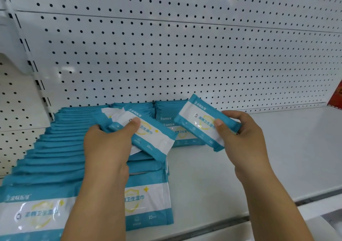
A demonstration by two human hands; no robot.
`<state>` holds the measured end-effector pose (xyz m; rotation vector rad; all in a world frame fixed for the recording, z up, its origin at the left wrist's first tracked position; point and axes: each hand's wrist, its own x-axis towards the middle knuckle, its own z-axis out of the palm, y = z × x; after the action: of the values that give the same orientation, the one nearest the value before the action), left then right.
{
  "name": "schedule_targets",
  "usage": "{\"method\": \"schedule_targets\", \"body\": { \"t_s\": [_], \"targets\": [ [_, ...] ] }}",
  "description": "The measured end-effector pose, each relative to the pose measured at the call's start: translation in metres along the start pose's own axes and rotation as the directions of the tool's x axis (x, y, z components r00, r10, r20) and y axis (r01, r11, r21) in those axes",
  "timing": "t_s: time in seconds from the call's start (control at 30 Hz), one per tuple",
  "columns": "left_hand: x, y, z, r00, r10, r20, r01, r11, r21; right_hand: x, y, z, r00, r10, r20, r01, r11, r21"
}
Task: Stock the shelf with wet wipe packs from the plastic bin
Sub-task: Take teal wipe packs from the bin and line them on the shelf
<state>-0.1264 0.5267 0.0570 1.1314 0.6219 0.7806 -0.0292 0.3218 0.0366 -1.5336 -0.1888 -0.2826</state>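
the left hand (109,146) is clamped on a small fan of wet wipe packs (153,140), at least two, thumb pressed flat on the top pack's white face and the other fingers hidden beneath. its forearm rises from the shelf's front edge and the wrist is bent slightly inward, so the fan sits tilted above the middle row (148,200) of packs.

the right hand (242,137) pinches a single pack (198,122), thumb on its printed face, fingers curled round its right end. that pack is in the air, tilted with its left end raised toward the pegboard back (185,55). the right forearm comes up from the front right, and the two hands are near each other but apart.

on the white shelf (277,157), a long overlapping left row (55,148) of packs runs from the front left corner back to the pegboard. the middle row lies just beside it, and a short back stack (170,109) lies against the rear edge. a red item (335,96) shows at the far right rear.
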Motion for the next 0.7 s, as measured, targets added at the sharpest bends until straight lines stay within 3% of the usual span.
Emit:
{"method": "schedule_targets", "body": {
  "t_s": [0.13,0.33,0.53,0.7],
  "targets": [
    [-0.005,0.002,0.002,1.0,0.022,-0.016,-0.023,0.999,-0.032,0.006,0.009,-0.001,0.999,-0.005,0.045,0.012,0.988,-0.156],
    [-0.008,0.002,0.003,0.999,0.028,-0.02,-0.029,0.999,-0.024,0.011,0.018,0.005,0.986,0.1,0.131,-0.076,0.981,-0.178],
    [-0.009,0.003,0.003,0.999,0.028,-0.018,-0.028,0.999,-0.031,0.008,0.026,0.007,0.949,0.154,0.275,-0.045,0.93,-0.365],
    [-0.006,0.002,0.005,0.999,0.03,-0.016,-0.031,0.999,-0.031,0.011,0.025,0.011,0.945,0.101,0.31,0.047,0.899,-0.436]
  ]
}}
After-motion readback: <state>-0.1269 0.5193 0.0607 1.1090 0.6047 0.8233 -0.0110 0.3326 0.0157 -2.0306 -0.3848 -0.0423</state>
